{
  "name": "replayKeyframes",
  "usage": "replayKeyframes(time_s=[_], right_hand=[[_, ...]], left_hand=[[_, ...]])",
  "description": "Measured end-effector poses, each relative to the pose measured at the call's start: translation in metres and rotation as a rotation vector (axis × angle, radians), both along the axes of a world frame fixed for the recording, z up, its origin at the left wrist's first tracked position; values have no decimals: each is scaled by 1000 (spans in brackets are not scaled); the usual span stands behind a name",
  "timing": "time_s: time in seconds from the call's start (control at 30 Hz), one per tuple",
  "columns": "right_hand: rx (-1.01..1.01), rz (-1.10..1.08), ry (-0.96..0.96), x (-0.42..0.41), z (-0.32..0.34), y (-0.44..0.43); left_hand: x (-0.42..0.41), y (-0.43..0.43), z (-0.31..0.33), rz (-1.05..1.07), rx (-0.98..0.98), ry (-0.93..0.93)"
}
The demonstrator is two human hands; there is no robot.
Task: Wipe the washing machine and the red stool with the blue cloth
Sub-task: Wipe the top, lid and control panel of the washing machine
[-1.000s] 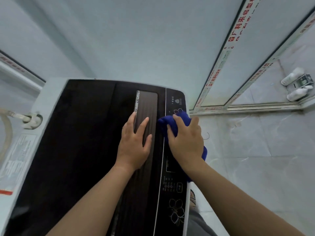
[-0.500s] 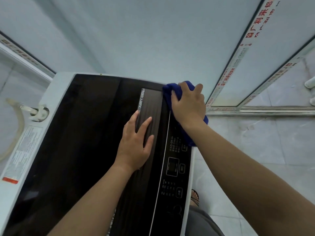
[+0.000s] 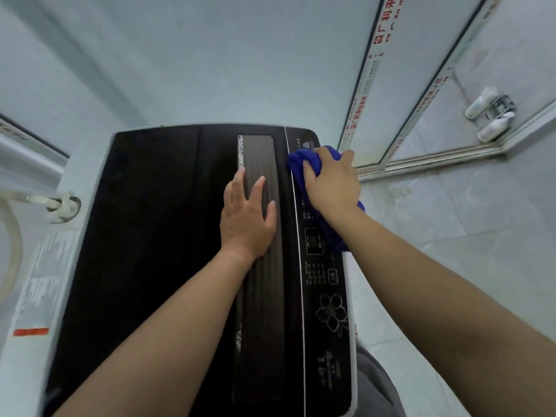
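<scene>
The top-loading washing machine [image 3: 156, 236] fills the middle of the head view, with a black glossy lid and a control strip along its right side. My right hand [image 3: 332, 183] presses the bunched blue cloth [image 3: 298, 164] onto the far end of that control strip, near the machine's back right corner. Part of the cloth trails under my wrist toward the display. My left hand [image 3: 246, 216] lies flat, fingers spread, on the lid's brown handle panel. The red stool is out of view.
A white wall stands behind the machine. A sliding door frame [image 3: 370, 91] with red printed tape runs at the right. A water hose and inlet [image 3: 60, 204] sit at the left. Two white bottles [image 3: 489, 115] lie beyond the door track. Grey tiled floor is at the right.
My right hand with the cloth went from the middle of the control strip to its far corner, then drew back slightly toward me. My left hand stayed flat on the lid.
</scene>
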State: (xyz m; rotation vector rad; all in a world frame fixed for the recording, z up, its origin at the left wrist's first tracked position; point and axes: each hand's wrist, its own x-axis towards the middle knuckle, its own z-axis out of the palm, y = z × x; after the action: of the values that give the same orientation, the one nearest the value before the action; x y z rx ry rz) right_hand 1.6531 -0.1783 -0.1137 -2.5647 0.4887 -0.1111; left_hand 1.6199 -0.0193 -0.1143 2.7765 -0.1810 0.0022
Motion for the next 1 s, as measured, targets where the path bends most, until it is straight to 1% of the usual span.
replayKeyframes(time_s=[0.1, 0.27, 0.4, 0.53, 0.63, 0.8, 0.87, 0.93, 1.0], right_hand=[[4, -10, 1, -42, 0, 6], [15, -28, 15, -145, 2, 22], [55, -75, 33, -216, 6, 35], [66, -169, 35, -265, 7, 55], [14, -246, 32, -271, 7, 69], [-13, -333, 52, -211, 7, 52], [-15, -334, 65, -201, 9, 49], [-21, -312, 48, -218, 9, 54], [-30, -283, 24, -252, 9, 69]], left_hand=[[-14, 4, 4, -82, 58, -29], [-92, 27, 7, -276, -24, -69], [-147, 49, 1, -265, -52, -28], [-159, 51, 1, -288, -35, -16], [-158, 48, 1, -297, -18, 10], [-156, 48, 1, -303, -19, 17], [-156, 48, 2, -294, -17, 31], [-156, 48, 3, -286, -23, 37], [-156, 49, 2, -288, -34, 42]])
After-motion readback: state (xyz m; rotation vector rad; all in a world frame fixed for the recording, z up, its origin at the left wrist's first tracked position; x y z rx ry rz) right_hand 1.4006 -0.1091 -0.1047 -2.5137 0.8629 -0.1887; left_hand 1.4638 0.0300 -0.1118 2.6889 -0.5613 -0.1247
